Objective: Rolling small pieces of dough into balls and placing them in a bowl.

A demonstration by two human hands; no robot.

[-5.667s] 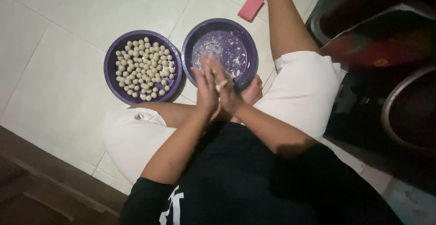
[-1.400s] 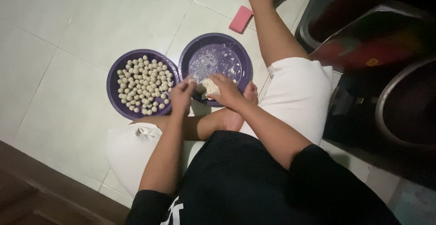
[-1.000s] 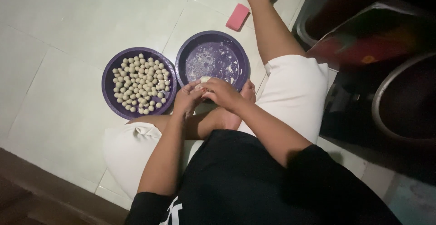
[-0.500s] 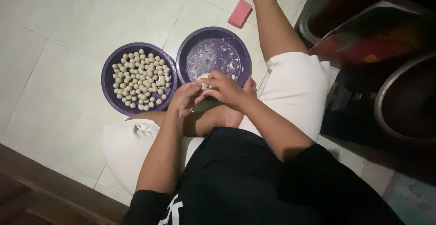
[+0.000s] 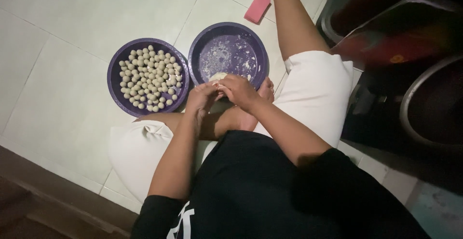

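In the head view, a person sits on a tiled floor (image 5: 72, 36) and both hands meet over the near rim of the floured purple bowl (image 5: 226, 55), the landmark here. The left hand (image 5: 202, 99) and right hand (image 5: 238, 90) now pinch at a pale lump of dough (image 5: 217, 77) held between them just above that rim; a few seconds ago the palms were pressed flat together and raised, and about a second ago the hands were lower, inside the bowl's near edge. By my reading the work has gone from rolling one ball to pulling off the next piece. The fingers of both hands curl closed around the dough, though how much each hand holds is hard to make out, since the fingers cover most of it. Touching the floured bowl on its left stands a second purple bowl (image 5: 120, 94) filled with small dough balls (image 5: 149, 77). Beyond the floured bowl, well apart, lies a pink sponge (image 5: 257, 7). Right of it, dark metal vessels (image 5: 434, 104) are cut off by the frame and too dim to identify. The person's foot at the top edge is cropped.
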